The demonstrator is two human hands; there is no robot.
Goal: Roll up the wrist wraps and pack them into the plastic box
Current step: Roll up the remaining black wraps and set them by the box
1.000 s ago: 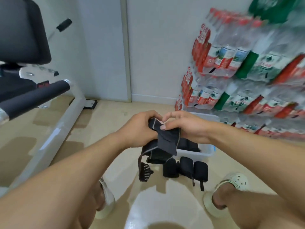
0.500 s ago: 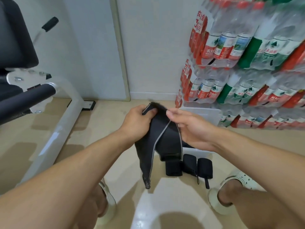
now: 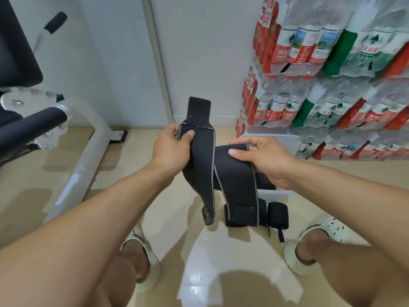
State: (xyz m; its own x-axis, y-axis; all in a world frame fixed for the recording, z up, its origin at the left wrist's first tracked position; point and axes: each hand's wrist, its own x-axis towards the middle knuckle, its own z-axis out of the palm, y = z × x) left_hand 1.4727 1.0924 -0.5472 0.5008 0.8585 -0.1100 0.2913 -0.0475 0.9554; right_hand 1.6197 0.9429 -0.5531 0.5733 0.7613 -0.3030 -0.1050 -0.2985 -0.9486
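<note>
**Wrap held open between both hands above the box**

Nearest, two pale clogs (image 3: 318, 235) stand on the tiled floor. Between them lie rolled wrist wraps (image 3: 277, 214), side by side just before the plastic box (image 3: 274, 192). Above these, the left hand (image 3: 170, 147) pinches the unrolled wrist wrap (image 3: 221, 169) near its stiff tab end, thumb on top. The right hand (image 3: 263, 156) grips the same band further along, and it sags between them. Beyond, packs of bottled water (image 3: 332, 69) stack against the wall.
</note>
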